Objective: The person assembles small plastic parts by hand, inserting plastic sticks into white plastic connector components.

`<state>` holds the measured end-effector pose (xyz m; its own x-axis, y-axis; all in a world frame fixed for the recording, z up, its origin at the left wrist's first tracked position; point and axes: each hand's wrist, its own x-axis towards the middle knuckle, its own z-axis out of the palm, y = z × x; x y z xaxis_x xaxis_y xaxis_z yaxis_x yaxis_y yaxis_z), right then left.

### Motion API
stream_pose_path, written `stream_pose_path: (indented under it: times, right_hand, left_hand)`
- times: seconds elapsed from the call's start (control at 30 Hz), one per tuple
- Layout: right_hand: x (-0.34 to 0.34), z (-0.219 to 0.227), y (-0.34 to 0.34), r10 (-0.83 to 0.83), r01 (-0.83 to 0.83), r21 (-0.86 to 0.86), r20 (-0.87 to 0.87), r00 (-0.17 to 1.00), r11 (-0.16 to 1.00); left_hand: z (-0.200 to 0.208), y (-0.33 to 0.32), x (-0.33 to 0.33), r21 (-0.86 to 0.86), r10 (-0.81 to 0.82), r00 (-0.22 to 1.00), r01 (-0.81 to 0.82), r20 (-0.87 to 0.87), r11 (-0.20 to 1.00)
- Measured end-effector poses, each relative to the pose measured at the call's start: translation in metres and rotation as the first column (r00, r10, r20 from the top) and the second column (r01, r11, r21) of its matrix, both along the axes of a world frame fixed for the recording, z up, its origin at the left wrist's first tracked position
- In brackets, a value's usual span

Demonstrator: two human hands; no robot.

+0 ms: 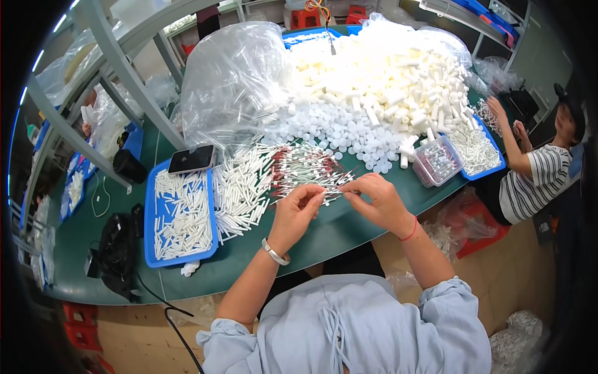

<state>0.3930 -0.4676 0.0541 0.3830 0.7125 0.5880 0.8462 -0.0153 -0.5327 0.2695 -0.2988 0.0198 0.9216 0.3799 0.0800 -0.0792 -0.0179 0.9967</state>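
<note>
Over the table's near edge, my left hand (297, 215) and my right hand (381, 202) are close together, each with thumb and forefinger pinched. A tiny pale piece seems to lie between the fingertips, too small to name. Just beyond the fingers spreads a heap of thin sticks (305, 165) with red, white and pale green parts. Left of it lies a pile of short white tubes (243, 193). More white tubes fill a blue tray (149, 250), and a dark phone (191, 159) rests across its far edge.
Translucent discs (336, 128) and cream-white cylinders (398, 81) are heaped farther back, beside a large clear bag (230, 81). A clear plastic box (438, 163) and another blue tray (496, 167) stand to the right, near a seated co-worker (536, 168). A black bag (118, 252) lies left.
</note>
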Motion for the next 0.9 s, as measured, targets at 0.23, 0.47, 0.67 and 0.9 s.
stream_pose_path:
  times: [0.23, 0.47, 0.67, 0.9]
  right_hand:
    - [0.006, -0.005, -0.001, 0.133, -0.118, -0.126, 0.115, 0.984, 0.985]
    - [-0.004, -0.009, 0.001, 0.147, -0.187, -0.264, -0.163, 0.976, 0.946]
    - [0.002, -0.013, -0.008, 0.198, -0.137, -0.375, 0.130, 0.972, 0.917]
    - [0.015, -0.021, -0.013, 0.154, -0.159, -0.276, -0.040, 0.987, 0.948]
  left_hand:
    - [-0.008, -0.002, -0.003, 0.289, 0.030, 0.995, -0.056, 0.094, 0.956]
    - [-0.004, -0.007, -0.003, 0.368, -0.103, 0.992, 0.123, -0.075, 0.921]
    - [0.004, 0.001, 0.006, 0.196, -0.225, 0.948, 0.270, -0.223, 0.943]
    - [0.006, -0.016, 0.024, 0.616, -0.188, 0.981, 0.173, -0.041, 0.768]
